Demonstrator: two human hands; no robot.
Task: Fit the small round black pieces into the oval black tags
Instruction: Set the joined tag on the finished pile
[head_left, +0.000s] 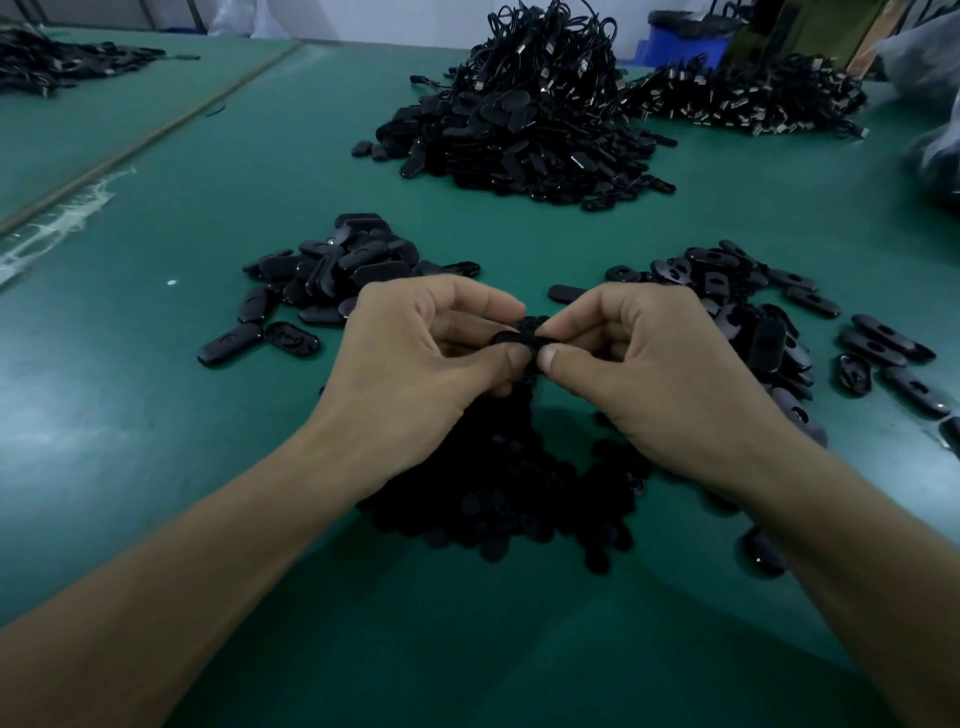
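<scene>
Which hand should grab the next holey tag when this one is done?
Probably the right hand. The pile of tags with open holes lies just beyond it, while the left hand is farther away on the other side. Both now pinch one oval tag.

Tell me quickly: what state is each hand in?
Left hand: closed, pinching one end of the oval black tag.
Right hand: closed, its grip pinching the same tag's other end.
</scene>
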